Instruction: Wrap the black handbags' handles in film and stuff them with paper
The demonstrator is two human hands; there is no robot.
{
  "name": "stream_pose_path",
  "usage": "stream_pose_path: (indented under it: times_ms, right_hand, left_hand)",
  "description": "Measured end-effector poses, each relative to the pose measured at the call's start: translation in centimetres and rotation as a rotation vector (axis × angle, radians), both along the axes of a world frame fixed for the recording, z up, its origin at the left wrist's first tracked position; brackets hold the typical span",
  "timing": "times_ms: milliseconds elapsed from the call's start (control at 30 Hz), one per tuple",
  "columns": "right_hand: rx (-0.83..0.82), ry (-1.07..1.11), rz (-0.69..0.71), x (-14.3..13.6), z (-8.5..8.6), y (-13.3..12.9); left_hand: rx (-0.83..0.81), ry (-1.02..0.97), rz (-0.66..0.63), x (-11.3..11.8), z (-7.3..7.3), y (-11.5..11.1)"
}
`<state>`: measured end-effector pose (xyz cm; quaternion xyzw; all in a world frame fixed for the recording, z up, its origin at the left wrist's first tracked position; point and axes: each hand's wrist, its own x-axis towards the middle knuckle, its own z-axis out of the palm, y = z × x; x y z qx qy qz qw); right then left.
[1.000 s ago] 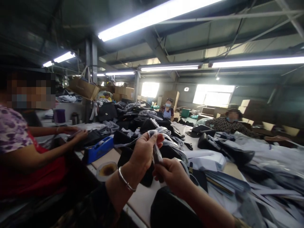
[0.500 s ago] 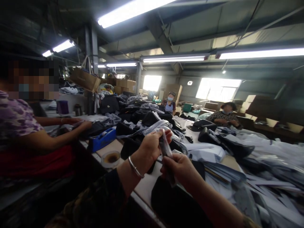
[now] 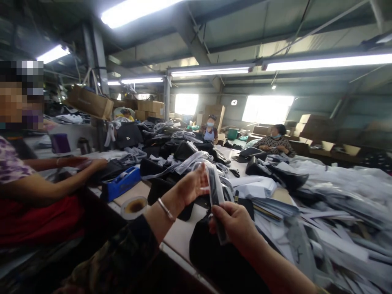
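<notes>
My right hand (image 3: pixel 235 222) pinches a long dark strap in a clear plastic sleeve (image 3: pixel 217 192), which slants upward from the fingers. My left hand (image 3: pixel 194 183) is at the upper left side of the sleeve, its fingers spread and the palm turned toward it. Whether the left fingertips touch the plastic is hard to tell. Below both hands a black bag piece (image 3: pixel 211 253) lies on the table (image 3: pixel 180 234).
A blue tape dispenser (image 3: pixel 121 183) and a tape roll (image 3: pixel 134 206) stand left of my hands. Black bags with wrapped straps (image 3: pixel 183 151) are heaped ahead. White papers and plastic (image 3: pixel 330 228) cover the right side. A co-worker's arm (image 3: pixel 67 179) reaches in from the left.
My left fingers have opened from around the sleeve's upper part, and more of the sleeve shows. The view has turned slightly right.
</notes>
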<state>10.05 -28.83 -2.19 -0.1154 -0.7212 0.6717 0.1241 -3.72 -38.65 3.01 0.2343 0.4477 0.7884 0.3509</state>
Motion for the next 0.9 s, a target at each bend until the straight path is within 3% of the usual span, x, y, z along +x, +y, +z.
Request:
stream_pose_path:
  times_ms: [100,167,300,400,533,600,733,800,833,900]
  right_hand:
    - [0.038,-0.013,-0.040,-0.4,-0.2,0.6]
    - [0.053,-0.040,-0.017,-0.6,-0.2,0.4]
    - [0.109,-0.017,0.083,-0.6,-0.4,0.5]
    - [0.267,0.005,0.112,-0.2,-1.2,2.3]
    - [0.501,0.064,-0.127,0.8,-1.5,5.1]
    - [0.393,0.053,-0.208,1.3,-0.9,5.1]
    - [-0.188,-0.096,0.023,0.9,0.0,2.6]
    - [-0.384,-0.073,0.057,0.2,0.0,1.5]
    - [-0.413,-0.045,0.041,-0.2,-0.1,1.2]
    - [-0.321,-0.008,-0.013,-0.7,-0.4,0.9]
  left_hand:
    - [-0.184,0.201,-0.032,1.9,-3.3,-1.2]
    - [-0.220,0.233,0.013,2.5,-4.2,-1.5]
    - [-0.170,0.114,0.022,1.8,-3.4,-1.9]
    - [-0.066,0.050,0.012,1.1,-2.7,-2.4]
    - [-0.045,-0.009,0.238,1.3,-2.7,-2.8]
    - [-0.044,0.007,0.312,1.8,-3.1,-2.5]
    - [0.020,0.132,0.295,4.0,-4.2,-2.0]
    - [0.006,0.211,0.229,5.1,-4.9,-2.3]
    - [-0.016,0.251,0.194,5.6,-5.3,-2.6]
    - [-0.068,0.334,0.151,6.1,-5.7,-3.4]
